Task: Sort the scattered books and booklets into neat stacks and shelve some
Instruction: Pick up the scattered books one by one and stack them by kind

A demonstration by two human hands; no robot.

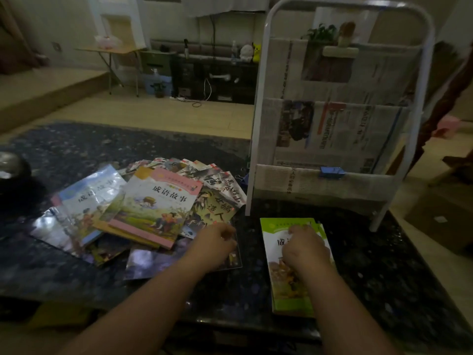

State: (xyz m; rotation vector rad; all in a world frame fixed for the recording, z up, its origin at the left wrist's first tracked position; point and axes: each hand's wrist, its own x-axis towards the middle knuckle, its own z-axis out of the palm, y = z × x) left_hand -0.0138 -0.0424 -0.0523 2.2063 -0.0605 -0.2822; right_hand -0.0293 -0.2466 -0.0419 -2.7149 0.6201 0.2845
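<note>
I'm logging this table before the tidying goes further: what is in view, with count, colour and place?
table: one, dark speckled, under everything.
loose pile: many books and booklets, mixed colours, left-centre of table.
pink-edged book: one, on top of the pile.
blue book: one, pale blue, pile's left side.
green books: at least two, stacked, near right of table.
rack: one, white frame, table's far right, lined with newspaper.
blue clip: one on rack's lowest tier; perhaps another by its left leg.
round object: one, dark, shiny, table's left edge.
folding table: one, light wood, far left background.
left hand: on pile's near right edge, fingers curled; grip unclear.
right hand: on the green books, fingers curled; grip unclear.
</note>
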